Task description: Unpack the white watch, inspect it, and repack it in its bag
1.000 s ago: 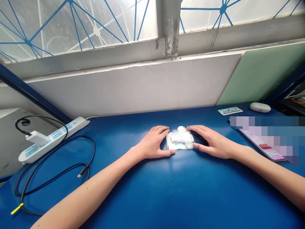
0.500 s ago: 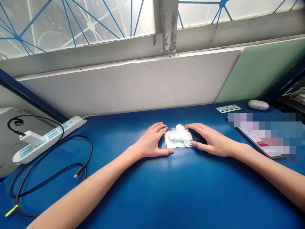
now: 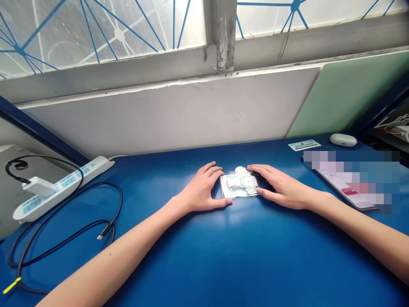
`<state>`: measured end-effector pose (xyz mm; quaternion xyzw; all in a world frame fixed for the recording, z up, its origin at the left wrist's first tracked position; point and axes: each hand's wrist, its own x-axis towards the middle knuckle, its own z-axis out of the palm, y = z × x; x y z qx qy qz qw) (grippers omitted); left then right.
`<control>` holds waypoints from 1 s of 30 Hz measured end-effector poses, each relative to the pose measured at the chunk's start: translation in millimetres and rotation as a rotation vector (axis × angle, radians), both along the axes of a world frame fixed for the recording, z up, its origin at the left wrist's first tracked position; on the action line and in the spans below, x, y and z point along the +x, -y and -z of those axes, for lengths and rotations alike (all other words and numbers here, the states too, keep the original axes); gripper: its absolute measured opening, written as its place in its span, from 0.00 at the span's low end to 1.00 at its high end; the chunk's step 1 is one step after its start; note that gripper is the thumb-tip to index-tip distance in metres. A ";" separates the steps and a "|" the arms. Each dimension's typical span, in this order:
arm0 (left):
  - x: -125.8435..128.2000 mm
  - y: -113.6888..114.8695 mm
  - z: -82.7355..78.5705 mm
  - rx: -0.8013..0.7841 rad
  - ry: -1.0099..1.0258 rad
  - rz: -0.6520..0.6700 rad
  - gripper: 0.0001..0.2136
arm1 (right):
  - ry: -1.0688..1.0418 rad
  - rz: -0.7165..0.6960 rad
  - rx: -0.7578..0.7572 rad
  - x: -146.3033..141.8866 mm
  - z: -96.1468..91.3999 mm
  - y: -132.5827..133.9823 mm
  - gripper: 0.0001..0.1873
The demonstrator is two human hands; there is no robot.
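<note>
A small clear plastic bag (image 3: 239,186) with white parts inside lies flat on the blue table (image 3: 223,256). My left hand (image 3: 201,189) rests on the table at the bag's left edge, fingers and thumb framing it. My right hand (image 3: 281,187) rests at the bag's right edge, fingers spread over a dark object I cannot make out. A small white round piece (image 3: 239,169) sits just behind the bag. Both hands touch the bag's sides without lifting it.
A white power strip (image 3: 60,187) with a plugged-in charger (image 3: 40,186) and a looped black cable (image 3: 64,238) lie at the left. At the right are a white label (image 3: 304,145), a white earbud case (image 3: 343,139) and a blurred flat device (image 3: 348,187). A white wall panel stands behind.
My hands and the bag stay as they were. The view has only shifted slightly, so everything sits a little lower-left in the picture.
</note>
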<state>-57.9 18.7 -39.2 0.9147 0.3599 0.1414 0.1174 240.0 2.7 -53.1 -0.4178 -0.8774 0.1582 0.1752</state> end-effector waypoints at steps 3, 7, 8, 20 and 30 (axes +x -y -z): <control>0.7 0.4 -0.8 -0.008 0.010 -0.007 0.39 | 0.007 -0.009 0.012 0.0 0.6 0.2 0.31; 1.4 1.0 -1.4 -0.020 0.018 -0.014 0.38 | 0.019 -0.006 0.021 0.7 3.0 0.5 0.32; 1.4 1.1 -1.4 -0.022 0.018 -0.015 0.38 | 0.020 -0.005 0.022 0.8 3.5 0.6 0.32; 1.8 1.4 -1.8 -0.021 -0.006 -0.027 0.38 | 0.066 -0.012 0.049 0.2 -2.1 2.4 0.35; 0.8 0.4 -0.5 -0.015 0.009 -0.020 0.37 | 0.134 -0.001 0.065 0.5 -2.3 1.3 0.38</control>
